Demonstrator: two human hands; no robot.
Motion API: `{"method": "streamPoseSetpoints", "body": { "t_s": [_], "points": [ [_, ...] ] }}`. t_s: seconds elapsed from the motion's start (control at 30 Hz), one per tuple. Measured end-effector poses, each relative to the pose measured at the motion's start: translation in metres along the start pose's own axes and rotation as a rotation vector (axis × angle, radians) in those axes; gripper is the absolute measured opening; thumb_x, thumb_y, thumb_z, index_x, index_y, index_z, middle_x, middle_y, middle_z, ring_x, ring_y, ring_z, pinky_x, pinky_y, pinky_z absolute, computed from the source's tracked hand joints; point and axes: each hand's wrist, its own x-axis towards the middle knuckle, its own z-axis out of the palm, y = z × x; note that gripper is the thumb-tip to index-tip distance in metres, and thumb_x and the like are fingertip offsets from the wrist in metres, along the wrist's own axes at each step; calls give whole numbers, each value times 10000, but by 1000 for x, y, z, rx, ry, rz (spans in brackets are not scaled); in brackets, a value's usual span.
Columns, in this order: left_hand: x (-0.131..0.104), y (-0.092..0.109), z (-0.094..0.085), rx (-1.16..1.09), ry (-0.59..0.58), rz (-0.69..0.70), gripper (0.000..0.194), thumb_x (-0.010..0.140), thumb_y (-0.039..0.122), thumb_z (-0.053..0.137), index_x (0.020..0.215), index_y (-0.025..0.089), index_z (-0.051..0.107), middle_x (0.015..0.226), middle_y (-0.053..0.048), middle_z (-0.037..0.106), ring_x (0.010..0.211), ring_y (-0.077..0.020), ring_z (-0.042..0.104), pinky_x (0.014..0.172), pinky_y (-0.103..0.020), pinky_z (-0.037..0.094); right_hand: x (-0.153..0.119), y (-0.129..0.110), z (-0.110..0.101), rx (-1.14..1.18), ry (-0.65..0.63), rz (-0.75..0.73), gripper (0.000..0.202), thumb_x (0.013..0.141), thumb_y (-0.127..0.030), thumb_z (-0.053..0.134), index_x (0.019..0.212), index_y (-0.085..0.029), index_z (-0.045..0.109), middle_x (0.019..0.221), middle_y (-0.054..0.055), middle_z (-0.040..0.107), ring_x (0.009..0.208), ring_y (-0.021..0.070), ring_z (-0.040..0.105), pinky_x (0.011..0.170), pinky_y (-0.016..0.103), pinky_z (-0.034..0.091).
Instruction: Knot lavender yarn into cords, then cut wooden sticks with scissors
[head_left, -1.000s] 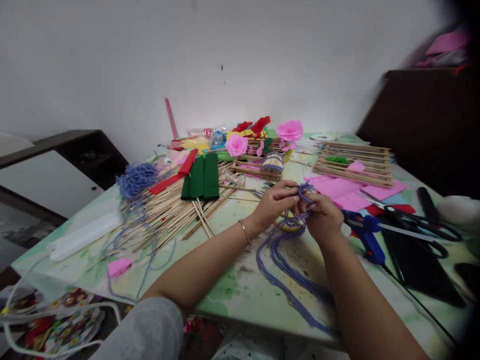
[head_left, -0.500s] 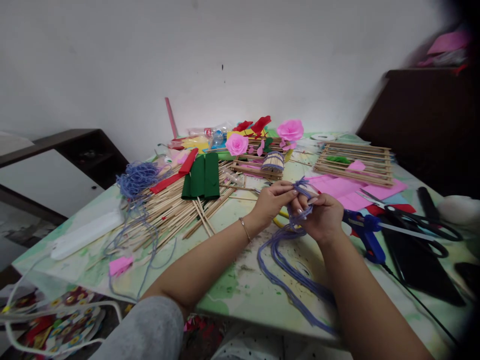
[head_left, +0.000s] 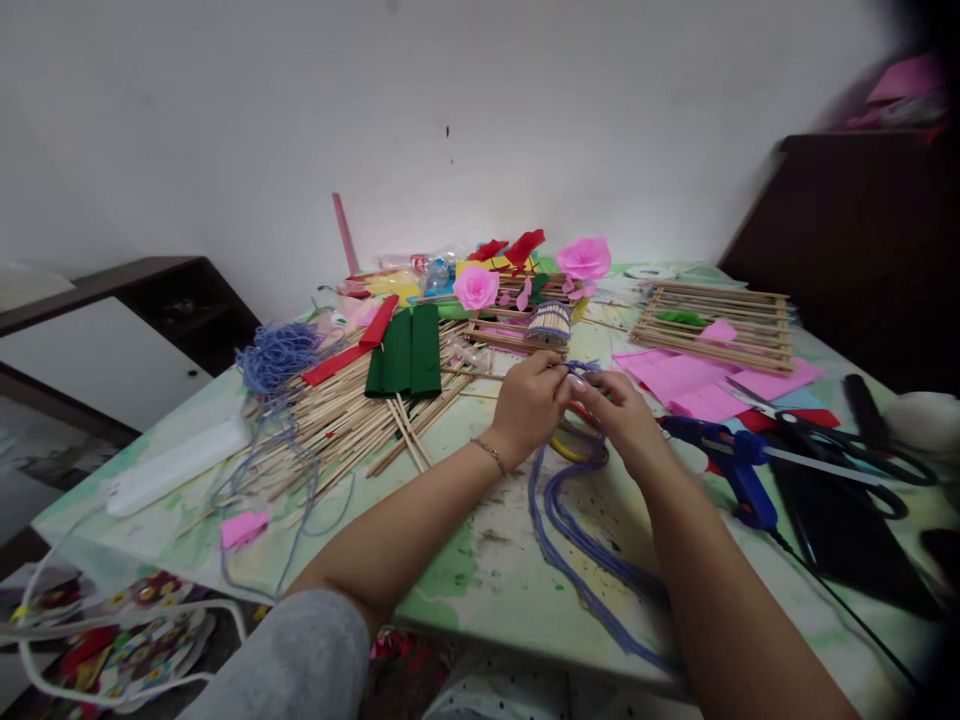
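Purple yarn point(head_left: 570, 492) runs in long loose strands over the table and up to both hands. My left hand point(head_left: 531, 402) is closed, its fingertips pinching the bunched upper part of the yarn. Close against it, my right hand point(head_left: 611, 408) is closed on the same yarn with thumb and fingers. The knot or end between the fingertips is mostly covered. Just below the hands lie scissors with yellow handles point(head_left: 564, 449), partly hidden by yarn and fingers. A blue glue gun point(head_left: 739, 470) rests right of my right wrist.
Thin wooden sticks point(head_left: 330, 430), green paper point(head_left: 409, 350) and a purple yarn heap point(head_left: 277, 355) lie left. Pink paper flowers point(head_left: 476, 288) stand behind. A stick rack point(head_left: 712, 325), pink sheets point(head_left: 697, 385), black scissors point(head_left: 847, 445) and a dark tablet-like slab point(head_left: 847, 545) lie right.
Both hands have turned over and drawn together around the yarn. The loop that was spread over the right fingers no longer shows there. The trailing strands have shifted slightly.
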Motion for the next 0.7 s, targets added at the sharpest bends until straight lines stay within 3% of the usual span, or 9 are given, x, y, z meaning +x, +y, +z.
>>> {"method": "streamPoseSetpoints", "body": {
  "t_s": [0.17,0.3,0.5,0.7],
  "points": [
    [-2,3,-2,173,-44,94,168,860,193,505,859,133,662,979,-96,658,902,-200,603,780,-330,466,3,12,-1,-194,104,-113,378,675,-554,655,731,-182,699,816,64,540,788,212,526,695,373,445],
    [1,0,-5,162,-63,82,196,878,196,480,836,139,663,936,-77,652,869,-182,595,761,-315,449,5,19,-6,-324,168,-273,258,741,-458,636,718,-217,726,873,78,540,908,252,500,801,442,412],
    [3,-6,-2,20,-66,-29,203,856,168,510,725,136,661,788,-57,601,781,-153,565,720,-283,446,4,20,-5,-298,192,-303,158,728,-366,666,665,-233,725,900,72,541,938,255,492,866,476,387],
    [3,-2,0,-217,-60,-200,145,819,128,552,734,149,667,751,-19,566,748,-123,555,691,-246,447,2,13,-2,-194,203,-417,122,733,-289,668,642,-208,678,909,54,503,917,209,519,844,404,435]
  ]
}}
